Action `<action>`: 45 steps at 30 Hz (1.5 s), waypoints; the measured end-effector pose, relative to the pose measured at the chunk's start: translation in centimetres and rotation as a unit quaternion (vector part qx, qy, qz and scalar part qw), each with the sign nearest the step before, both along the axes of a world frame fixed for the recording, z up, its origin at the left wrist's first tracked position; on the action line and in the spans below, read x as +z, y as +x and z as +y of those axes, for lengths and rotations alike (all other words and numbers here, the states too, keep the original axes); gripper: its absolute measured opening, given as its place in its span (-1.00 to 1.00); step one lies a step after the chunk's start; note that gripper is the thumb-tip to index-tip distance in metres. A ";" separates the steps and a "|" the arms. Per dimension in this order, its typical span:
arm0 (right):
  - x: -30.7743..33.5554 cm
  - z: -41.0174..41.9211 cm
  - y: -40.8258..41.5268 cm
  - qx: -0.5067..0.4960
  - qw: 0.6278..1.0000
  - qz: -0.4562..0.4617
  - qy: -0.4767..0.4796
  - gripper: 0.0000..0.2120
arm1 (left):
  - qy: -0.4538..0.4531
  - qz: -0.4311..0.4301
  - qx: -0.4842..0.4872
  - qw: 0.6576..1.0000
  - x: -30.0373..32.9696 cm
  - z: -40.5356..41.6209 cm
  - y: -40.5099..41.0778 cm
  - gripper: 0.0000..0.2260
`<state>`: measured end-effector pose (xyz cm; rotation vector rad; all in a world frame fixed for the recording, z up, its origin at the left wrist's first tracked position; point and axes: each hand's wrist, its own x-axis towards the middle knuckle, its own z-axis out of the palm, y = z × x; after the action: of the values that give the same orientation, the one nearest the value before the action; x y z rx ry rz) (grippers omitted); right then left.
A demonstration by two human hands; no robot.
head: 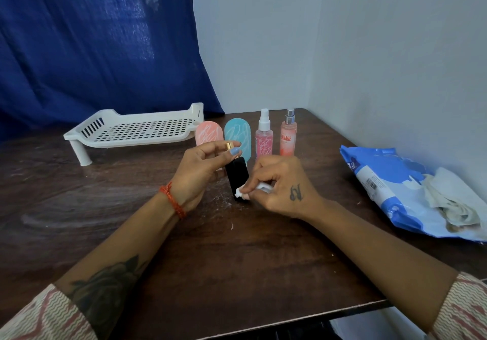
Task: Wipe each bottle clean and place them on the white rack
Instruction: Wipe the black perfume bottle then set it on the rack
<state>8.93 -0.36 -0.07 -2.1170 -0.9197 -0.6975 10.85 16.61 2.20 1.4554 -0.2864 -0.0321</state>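
My left hand (196,169) pinches the gold cap of a black bottle (238,175) and holds it upright just above the table. My right hand (279,185) pinches a small white wipe (241,190) against the bottle's lower right side. Behind my hands stand a pink oval bottle (208,132), a teal oval bottle (238,135), a pink spray bottle (264,139) and an orange spray bottle (288,135), all upright in a row. The white perforated rack (137,130) stands at the back left with nothing on it.
A blue and white wipes pack (390,184) lies at the right with crumpled used wipes (448,202) on it. A blue curtain (100,44) hangs behind the rack. A wall (395,62) runs along the right edge of the dark wooden table (237,255).
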 end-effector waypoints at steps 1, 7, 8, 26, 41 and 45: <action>0.0 -0.1 0.0 0.004 1.000 0.009 -0.010 -0.93 | 0.001 0.000 0.000 1.000 0.0 0.0 0.0 -0.83; 0.1 -0.6 0.2 -0.011 0.998 0.026 -0.063 -0.90 | 0.004 0.003 -0.005 1.000 -0.1 0.1 0.2 -0.83; 0.1 -0.8 0.3 -0.017 0.997 0.027 -0.063 -0.89 | 0.004 0.002 -0.005 1.000 -0.2 0.1 0.2 -0.83; 0.7 -0.6 0.5 -0.117 0.988 -0.002 0.104 -0.88 | 0.044 -0.019 -0.009 0.999 0.1 0.1 -0.1 -0.77; 0.8 -0.9 0.1 -0.030 0.995 0.077 -0.060 -0.90 | 0.044 -0.038 -0.002 0.998 -0.2 0.3 0.2 -0.65; 0.9 -1.2 0.3 -0.085 0.993 0.076 -0.023 -0.94 | 0.041 -0.043 -0.006 0.998 -0.1 0.3 0.2 -0.66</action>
<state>9.18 -1.52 0.80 -2.2732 -0.6844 -0.5932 11.00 16.96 2.11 1.5380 -0.3667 0.0088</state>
